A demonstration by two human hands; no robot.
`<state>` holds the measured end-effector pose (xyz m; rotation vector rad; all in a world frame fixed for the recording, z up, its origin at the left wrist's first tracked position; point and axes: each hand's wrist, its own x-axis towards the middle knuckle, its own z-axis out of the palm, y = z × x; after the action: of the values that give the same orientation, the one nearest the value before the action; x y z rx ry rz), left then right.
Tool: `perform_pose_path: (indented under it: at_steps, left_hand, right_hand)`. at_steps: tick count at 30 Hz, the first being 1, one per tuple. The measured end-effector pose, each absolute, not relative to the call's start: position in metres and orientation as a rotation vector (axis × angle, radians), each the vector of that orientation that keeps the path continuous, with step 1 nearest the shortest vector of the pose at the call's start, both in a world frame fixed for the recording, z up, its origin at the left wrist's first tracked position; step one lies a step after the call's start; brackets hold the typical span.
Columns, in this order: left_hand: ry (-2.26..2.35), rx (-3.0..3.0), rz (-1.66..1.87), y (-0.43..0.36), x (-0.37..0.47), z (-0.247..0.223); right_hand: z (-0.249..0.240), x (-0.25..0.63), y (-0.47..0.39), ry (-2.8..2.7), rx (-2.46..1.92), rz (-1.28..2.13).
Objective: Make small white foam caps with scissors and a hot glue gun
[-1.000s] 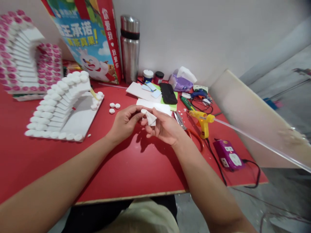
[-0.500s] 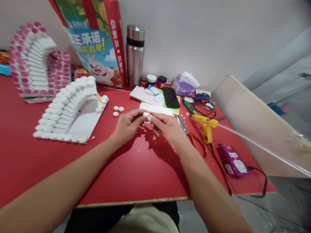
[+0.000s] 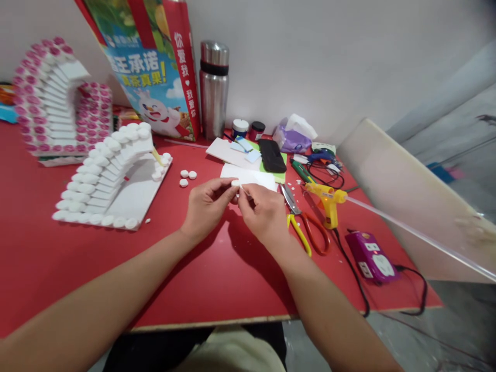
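Observation:
Both hands meet over the red table (image 3: 217, 289). My left hand (image 3: 207, 207) pinches a small white disc (image 3: 235, 183) between thumb and fingers. My right hand (image 3: 263, 209) has its fingers curled and its tips pressed against the same disc, which they largely hide. To the left lie three loose white discs (image 3: 192, 175). Beyond them a white foam stair model (image 3: 135, 194) stands on its board, its edge lined with similar discs. Scissors (image 3: 293, 199) with one red and one yellow handle rest right beside my right hand.
A yellow glue gun (image 3: 329, 201) with a long clear stick and a purple power socket box (image 3: 372, 258) are at right. At the back stand a pink-and-white stair model (image 3: 29, 98), a printed bag (image 3: 155, 77), a steel flask (image 3: 214, 93), jars and a tissue pack (image 3: 292, 137).
My right hand has turned and its fingers have curled in closer around the disc. The yellow scissor handle has come into sight. My left hand has barely moved.

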<state>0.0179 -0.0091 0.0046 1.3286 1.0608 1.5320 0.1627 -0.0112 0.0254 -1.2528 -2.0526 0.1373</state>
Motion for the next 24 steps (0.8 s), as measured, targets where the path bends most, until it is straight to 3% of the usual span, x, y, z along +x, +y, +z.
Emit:
perform_pose_path:
  at_steps: [9, 24]
  left_hand:
    - [1.138, 1.573, 1.567, -0.011, 0.017, -0.010]
    - [0.925, 1.296, 1.259, -0.001, -0.001, 0.006]
  right_hand:
    - [0.021, 0.166, -0.007, -2.126, -1.229, 0.204]
    - [0.033, 0.184, 0.001, -2.094, -1.070, 0.566]
